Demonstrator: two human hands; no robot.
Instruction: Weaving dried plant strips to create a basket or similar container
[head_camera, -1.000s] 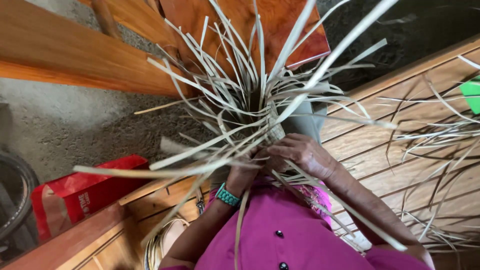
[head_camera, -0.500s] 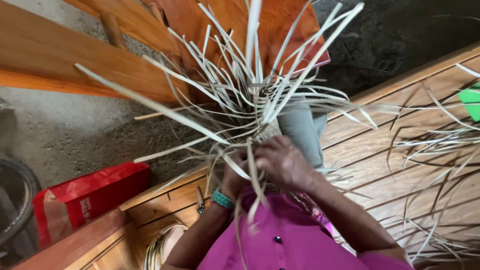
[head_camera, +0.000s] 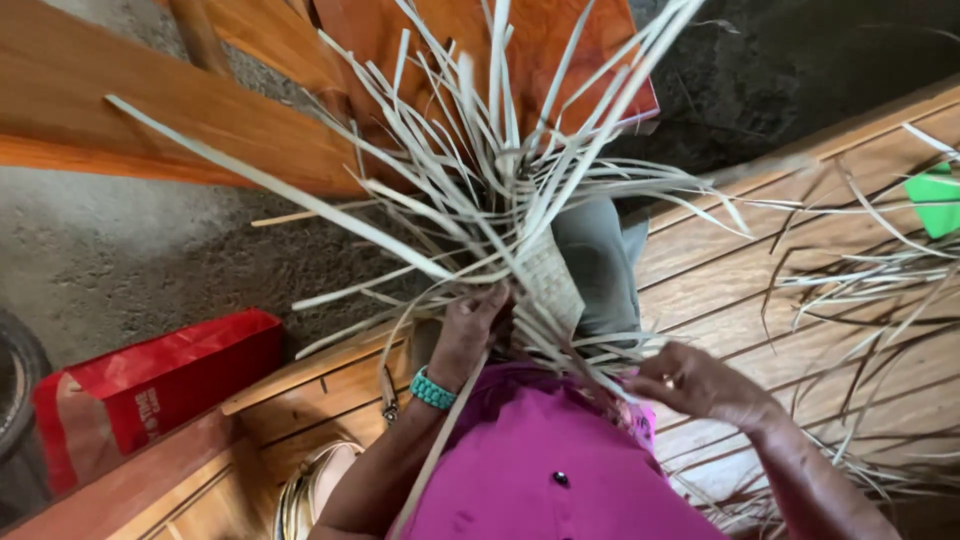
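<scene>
Floor: wooden planks under the person, rough grey ground beyond the edge.
Left hand: left hand clamped on the base of the woven piece, a turquoise bracelet on the wrist.
Right hand: right hand apart from the left, fingers pinched on thin strips at the lower edge.
Weave: long pale strips fan upward and outward.
Around: red bag at left, loose strips at right, wooden bench above.

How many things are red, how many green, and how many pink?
Red: 1, the red bag
Green or teal: 2, the green piece and the teal bracelet on the left hand
Pink: 1, the pink shirt
Total: 4
</scene>
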